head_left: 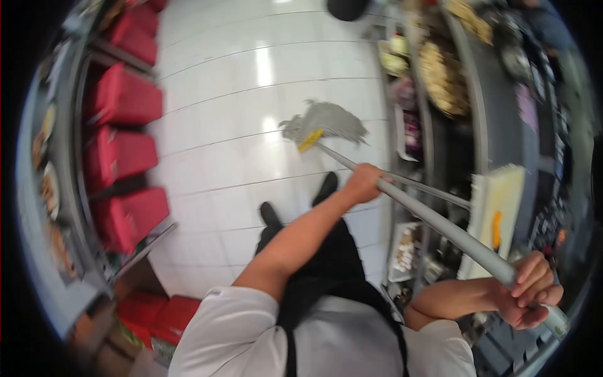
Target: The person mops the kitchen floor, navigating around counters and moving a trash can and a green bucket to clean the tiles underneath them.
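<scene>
A string mop with a grey head (333, 119) lies spread on the white floor tiles, joined by a yellow clamp (310, 140) to a long grey handle (440, 223). My left hand (364, 183) is wrapped round the handle partway along, above my feet. Close to the handle's upper end, my right hand (531, 292) grips it with curled fingers. The handle slants from the mop head at centre to the lower right, passing over the shelving edge and near a pale cutting board (496, 217).
Red bins (129, 94) line the left under a metal counter (59, 157). On the right, shelving holds a tray of pale food pieces (445, 78) and smaller food trays (405, 251). An orange-handled tool (497, 230) lies on the board. A dark round container (347, 7) stands at the far end.
</scene>
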A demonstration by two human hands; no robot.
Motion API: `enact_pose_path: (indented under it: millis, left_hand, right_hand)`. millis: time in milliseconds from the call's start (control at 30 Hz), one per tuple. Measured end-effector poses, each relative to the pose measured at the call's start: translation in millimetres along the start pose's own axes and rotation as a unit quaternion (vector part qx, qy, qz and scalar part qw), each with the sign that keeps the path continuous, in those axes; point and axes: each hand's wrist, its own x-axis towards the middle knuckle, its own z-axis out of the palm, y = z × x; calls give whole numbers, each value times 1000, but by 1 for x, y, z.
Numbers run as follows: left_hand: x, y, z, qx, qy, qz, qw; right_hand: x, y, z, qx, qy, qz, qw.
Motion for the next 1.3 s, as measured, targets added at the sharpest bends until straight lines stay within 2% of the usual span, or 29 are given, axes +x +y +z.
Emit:
enact_pose_path:
  millis: [167, 267, 300, 333, 400, 433, 467, 500, 533, 567, 600, 633, 700, 767, 900, 967, 1133, 1200, 1300]
  left_hand:
    - [-114, -23, -97, 48, 23, -96, 994]
    - [-197, -53, -173, 58, 103, -103, 988]
    - [-215, -54, -204, 75, 92, -166, 979]
    - [-241, -68, -224, 119, 144, -151, 971]
    - [-290, -89, -272, 141, 122, -237, 953]
    - [-317, -107, -291, 154, 134, -250, 946]
    - [-344, -129, -308, 181, 139, -258, 939]
    - [-371, -147, -324, 226, 149, -268, 925]
    - [-392, -159, -343, 220, 150, -306, 914]
    - [-415, -170, -361, 242, 94, -384, 886]
    - [-425, -160, -368, 278, 70, -442, 850]
    - [-429, -152, -372, 315, 49, -496, 807]
    - [-443, -161, -357, 297, 73, -471, 828]
    - [-445, -164, -342, 281, 93, -448, 844]
    - [-389, -126, -279, 239, 145, -416, 865]
    - [-358, -107, -243, 233, 145, -354, 894]
    - [-269, -31, -119, 181, 93, -297, 933]
    - [-233, 8, -59, 137, 52, -262, 954]
    - [-193, 57, 35, 73, -25, -207, 975]
  right_hand:
    - [-44, 21, 69, 133, -60, 41, 988]
    - [-76, 33, 157, 215, -130, 57, 966]
    - [-87, 38, 183, 221, -149, 72, 961]
    - [-104, 41, 212, 232, -141, 102, 957]
    - [-141, 47, 253, 251, -119, 206, 938]
    - [-167, 55, 261, 261, -139, 254, 921]
    - [-197, 61, 274, 274, -110, 294, 909]
    - [-232, 73, 273, 233, -154, 341, 898]
    - [-249, 75, 289, 215, -160, 363, 892]
    - [-263, 73, 293, 126, -238, 423, 865]
    - [-277, 72, 299, 126, -257, 454, 844]
    - [-287, 72, 298, 174, -275, 406, 854]
    - [-294, 61, 289, 197, -251, 418, 850]
    - [-290, 55, 267, 190, -250, 375, 872]
    - [-249, 22, 209, 161, -255, 344, 889]
    - [-231, 1, 178, 143, -228, 290, 918]
    - [-177, -66, 67, 113, -199, 197, 953]
    - [-177, -94, 25, 106, -116, 131, 979]
    - [-161, -133, -55, 166, -213, 51, 961]
